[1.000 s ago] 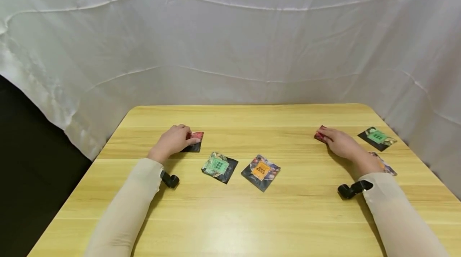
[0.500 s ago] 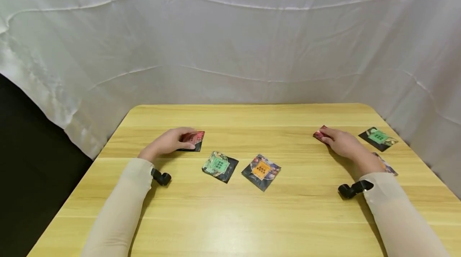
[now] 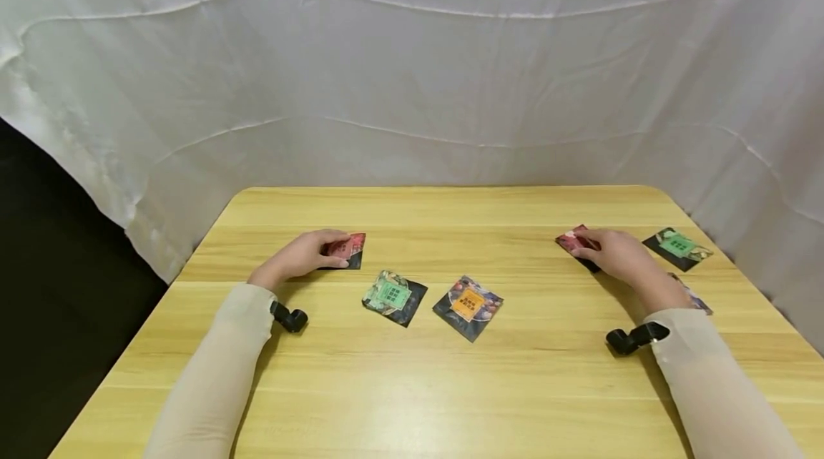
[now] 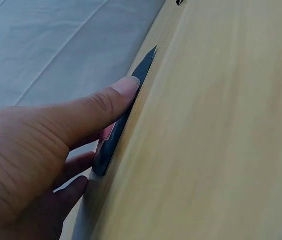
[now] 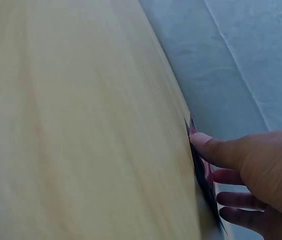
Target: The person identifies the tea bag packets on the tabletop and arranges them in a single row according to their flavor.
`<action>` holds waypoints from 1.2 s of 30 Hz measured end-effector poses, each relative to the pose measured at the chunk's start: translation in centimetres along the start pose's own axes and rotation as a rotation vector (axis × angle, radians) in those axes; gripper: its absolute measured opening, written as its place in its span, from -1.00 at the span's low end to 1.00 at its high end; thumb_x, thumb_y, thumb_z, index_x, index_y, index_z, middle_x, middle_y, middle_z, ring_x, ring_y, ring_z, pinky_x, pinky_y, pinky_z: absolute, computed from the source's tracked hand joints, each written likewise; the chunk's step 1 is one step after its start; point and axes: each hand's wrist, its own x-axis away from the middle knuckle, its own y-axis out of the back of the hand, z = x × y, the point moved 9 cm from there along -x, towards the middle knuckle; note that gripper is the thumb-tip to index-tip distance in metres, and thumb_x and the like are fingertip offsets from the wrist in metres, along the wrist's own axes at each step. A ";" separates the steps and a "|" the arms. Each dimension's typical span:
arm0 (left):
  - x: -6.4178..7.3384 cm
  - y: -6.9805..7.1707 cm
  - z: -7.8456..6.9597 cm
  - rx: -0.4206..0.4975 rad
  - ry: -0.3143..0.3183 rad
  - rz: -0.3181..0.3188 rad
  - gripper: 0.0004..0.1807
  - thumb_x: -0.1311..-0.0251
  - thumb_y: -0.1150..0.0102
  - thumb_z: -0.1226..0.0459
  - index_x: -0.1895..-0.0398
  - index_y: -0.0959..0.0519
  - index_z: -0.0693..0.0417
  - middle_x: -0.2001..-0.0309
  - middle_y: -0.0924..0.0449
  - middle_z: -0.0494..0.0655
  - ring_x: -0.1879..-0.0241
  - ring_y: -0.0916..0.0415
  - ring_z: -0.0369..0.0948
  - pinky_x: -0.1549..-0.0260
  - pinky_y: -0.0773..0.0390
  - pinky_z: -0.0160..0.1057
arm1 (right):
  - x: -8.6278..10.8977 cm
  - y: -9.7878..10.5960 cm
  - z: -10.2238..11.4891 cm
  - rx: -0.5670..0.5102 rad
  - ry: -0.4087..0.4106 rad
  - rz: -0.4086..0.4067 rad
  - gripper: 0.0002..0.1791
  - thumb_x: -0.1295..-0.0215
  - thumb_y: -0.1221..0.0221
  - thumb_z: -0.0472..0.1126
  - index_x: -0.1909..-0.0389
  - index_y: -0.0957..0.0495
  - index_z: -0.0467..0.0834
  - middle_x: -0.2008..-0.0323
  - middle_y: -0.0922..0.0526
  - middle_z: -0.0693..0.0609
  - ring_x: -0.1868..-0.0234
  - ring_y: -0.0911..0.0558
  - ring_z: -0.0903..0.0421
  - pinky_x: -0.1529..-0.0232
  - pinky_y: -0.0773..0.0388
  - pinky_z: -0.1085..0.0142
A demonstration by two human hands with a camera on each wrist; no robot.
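At the table's far left, my left hand [image 3: 301,253] spans a black-and-red sachet [image 3: 355,250], thumb on the near side and fingers on the far side. The left wrist view has the thumb on the sachet's dark face [image 4: 112,146], which lies close to the wood. Over at the far right, my right hand [image 3: 619,254] holds a second black-and-red sachet [image 3: 568,240] between thumb and fingers. In the right wrist view the thumb presses on this sachet [image 5: 201,167], and the other fingers sit behind it.
Between the hands lie a green-labelled sachet [image 3: 393,295] and an orange-labelled one [image 3: 468,305]. Beyond the right hand is another green-labelled sachet [image 3: 679,247]. One more sachet [image 3: 695,296] is mostly hidden by the right wrist. A pale curtain [image 3: 412,87] hangs behind the wooden table [image 3: 412,387].
My left hand has slid left and its fingers have spread, uncovering more of the red sachet. More of the right sachet shows now, its corner slightly further left; the right hand barely moved.
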 end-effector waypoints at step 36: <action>-0.3 -0.7 -0.6 0.007 0.026 -0.001 -0.23 -0.20 -0.30 -0.05 -0.40 -0.37 0.12 -0.35 -0.35 0.13 -0.35 -0.24 0.09 -0.31 -0.23 0.10 | 0.6 -0.6 -2.6 -0.118 0.064 0.013 -0.24 -0.37 -0.13 0.19 -0.41 -0.31 -0.23 -0.32 -0.27 -0.45 -0.27 -0.25 -0.48 -0.16 -0.22 -0.36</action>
